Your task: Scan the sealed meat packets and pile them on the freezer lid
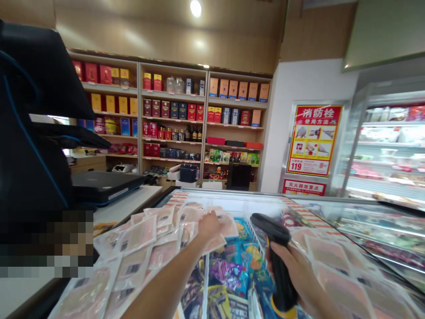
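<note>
My right hand (295,266) is wrapped round the handle of a black handheld barcode scanner (282,277) with a yellow band at its base. The scanner's head points away and to the left, over the freezer. Farther off, my left hand (210,227) reaches over the flat clear packets of pinkish food (166,243). Its fingers are curled on a clear packet (228,223) at the far end of the pile. Several packets bear barcode labels. Another pile of similar packets (341,270) lies to the right, beside my right hand.
Under the freezer's glass top (229,201) lie colourful bags (229,270) and a white wire divider. A counter with a black register (106,184) stands on the left. Shelves of boxed bottles (172,110) line the back wall. A lit display fridge (388,146) stands at right.
</note>
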{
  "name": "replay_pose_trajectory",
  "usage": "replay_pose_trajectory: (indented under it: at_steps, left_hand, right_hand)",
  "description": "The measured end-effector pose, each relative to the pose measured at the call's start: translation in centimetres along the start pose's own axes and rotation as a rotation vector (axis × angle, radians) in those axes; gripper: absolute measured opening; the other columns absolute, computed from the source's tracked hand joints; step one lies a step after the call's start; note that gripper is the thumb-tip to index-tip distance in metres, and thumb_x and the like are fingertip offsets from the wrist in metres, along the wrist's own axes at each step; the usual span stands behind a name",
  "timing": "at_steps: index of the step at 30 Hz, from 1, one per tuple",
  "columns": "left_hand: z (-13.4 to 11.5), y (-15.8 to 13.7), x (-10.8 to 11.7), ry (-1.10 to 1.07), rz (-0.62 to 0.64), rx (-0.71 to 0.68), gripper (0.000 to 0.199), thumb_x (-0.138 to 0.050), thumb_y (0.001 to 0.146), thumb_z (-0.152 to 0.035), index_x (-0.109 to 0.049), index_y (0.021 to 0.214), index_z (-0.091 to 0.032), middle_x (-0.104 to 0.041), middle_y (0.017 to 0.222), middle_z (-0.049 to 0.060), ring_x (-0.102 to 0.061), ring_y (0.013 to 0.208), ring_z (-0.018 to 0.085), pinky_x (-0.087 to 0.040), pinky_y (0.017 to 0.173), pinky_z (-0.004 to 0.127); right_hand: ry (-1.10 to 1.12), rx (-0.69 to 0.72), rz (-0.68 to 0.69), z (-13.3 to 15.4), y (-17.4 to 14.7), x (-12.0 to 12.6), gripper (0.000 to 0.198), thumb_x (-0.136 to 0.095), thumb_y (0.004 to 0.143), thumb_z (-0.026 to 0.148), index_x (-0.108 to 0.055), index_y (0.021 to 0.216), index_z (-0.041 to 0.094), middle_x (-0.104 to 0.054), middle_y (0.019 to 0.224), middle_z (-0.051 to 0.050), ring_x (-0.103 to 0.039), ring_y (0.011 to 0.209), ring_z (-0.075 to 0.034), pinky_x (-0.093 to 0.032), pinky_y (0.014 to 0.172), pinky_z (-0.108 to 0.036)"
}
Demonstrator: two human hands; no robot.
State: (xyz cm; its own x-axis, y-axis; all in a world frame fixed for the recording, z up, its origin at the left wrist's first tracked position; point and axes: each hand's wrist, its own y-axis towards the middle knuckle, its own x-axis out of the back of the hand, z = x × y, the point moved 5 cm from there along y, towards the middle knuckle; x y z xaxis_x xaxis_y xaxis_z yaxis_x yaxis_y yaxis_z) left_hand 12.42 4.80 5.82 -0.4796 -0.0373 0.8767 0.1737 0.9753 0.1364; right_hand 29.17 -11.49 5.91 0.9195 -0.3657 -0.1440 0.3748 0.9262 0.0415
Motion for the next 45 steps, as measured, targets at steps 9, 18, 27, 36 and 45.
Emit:
replay_pose_trajectory:
  at_steps: [9,18,27,36,45]
  left_hand:
    - [-1.1,3.2,-3.0,0.039,-0.162,0.040,0.064,-0.057,0.059,-0.021,-0.036,0.117,-0.005,-0.054,0.109,0.021,-0.045,0.106,0.032,-0.026,0.087,0.042]
    - [-2.2,2.0,-2.2,-0.258,-0.140,-0.083,0.024,-0.046,0.070,-0.024,-0.061,0.088,-0.019,-0.067,0.088,0.003,-0.059,0.082,0.016,-0.038,0.064,0.021]
    - [-1.6,-0.9,-1.7,-0.420,-0.149,-0.043,0.024,-0.050,0.068,-0.019,-0.065,0.087,-0.019,-0.068,0.080,0.001,-0.059,0.074,0.015,-0.036,0.057,0.018]
    - [-3.4,-2.5,-2.9,-0.485,-0.095,0.009,0.022,-0.052,0.067,-0.019,-0.065,0.084,-0.018,-0.068,0.078,0.002,-0.059,0.076,0.016,-0.038,0.058,0.020]
    - [-7.8,-4.1,-8.0,-0.565,0.073,-0.001,0.018,-0.054,0.072,-0.026,-0.063,0.085,-0.018,-0.065,0.074,0.001,-0.060,0.075,0.017,-0.042,0.061,0.024]
  right_hand:
    - [-0.062,-0.060,0.012,-0.7,-0.3,1.6,0.034,-0.057,0.062,0.048,-0.052,0.058,0.015,-0.050,0.043,0.002,-0.047,0.038,-0.009,-0.038,0.037,-0.019]
    - [0.162,-0.187,0.021,-0.3,-0.9,1.6,0.034,-0.058,0.064,0.046,-0.054,0.076,0.015,-0.058,0.053,0.001,-0.052,0.041,-0.010,-0.040,0.037,-0.019]
    - [0.219,-0.126,0.126,0.4,-2.8,0.9,0.032,-0.053,0.069,0.045,-0.054,0.077,0.014,-0.058,0.055,0.001,-0.051,0.042,-0.009,-0.040,0.037,-0.018]
    - [0.166,-0.098,-0.049,1.2,-2.3,6.1,0.031,-0.058,0.064,0.043,-0.054,0.080,0.016,-0.059,0.054,0.001,-0.052,0.042,-0.010,-0.041,0.036,-0.019]
    - [0.114,-0.014,-0.294,1.6,-0.2,15.0,0.028,-0.061,0.062,0.038,-0.055,0.076,0.013,-0.057,0.049,0.001,-0.050,0.038,-0.009,-0.038,0.035,-0.019]
